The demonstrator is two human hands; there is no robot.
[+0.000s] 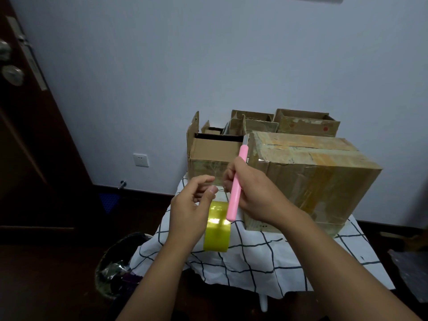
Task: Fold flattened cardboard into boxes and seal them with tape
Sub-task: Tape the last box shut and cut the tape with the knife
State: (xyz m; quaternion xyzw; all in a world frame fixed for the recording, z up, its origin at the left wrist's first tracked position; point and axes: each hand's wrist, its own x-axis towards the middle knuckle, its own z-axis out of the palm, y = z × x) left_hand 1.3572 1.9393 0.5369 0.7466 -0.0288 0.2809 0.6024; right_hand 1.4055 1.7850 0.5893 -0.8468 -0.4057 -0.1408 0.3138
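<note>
From my head camera, my right hand (251,193) grips a pink utility knife (235,181), its fingers curled round the handle and the blade end pointing up and away from me. My left hand (191,205) is raised just beside it, thumb and forefinger pinching together on what looks like a clear strip of tape (218,181) stretched between both hands; the strip is too faint to be sure. The yellow tape roll (216,230) hangs just below my left fingers, partly behind the palm. Beyond my right fingers sits a closed, taped cardboard box (308,179) on the bench (254,262), which is covered by a white checked cloth. Beyond my left fingers stands an open box (214,156), with more open boxes (305,122) behind it against the wall. Below my left forearm is a bin (118,267) on the floor.
</note>
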